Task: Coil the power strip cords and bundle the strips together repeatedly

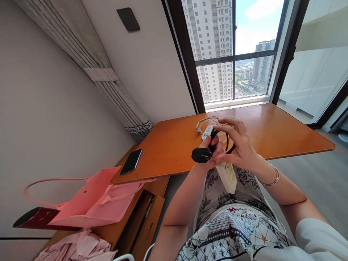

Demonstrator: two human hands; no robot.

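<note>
My left hand is closed around a coiled black power cord, with its black plug sticking out to the left and the metal pins showing. My right hand curves around the loops from the other side, thumb and fingers on the cord, though its exact grip is partly hidden. Below both hands, above my lap, hangs a cream power strip. Just beyond my hands, a white power strip lies on the table with its white cord looped beside it.
The orange-brown wooden table reaches to the window. A black phone lies near its left corner. Left of it, a pink tote bag and crumpled pink cloth rest on a lower wooden cabinet with an open drawer.
</note>
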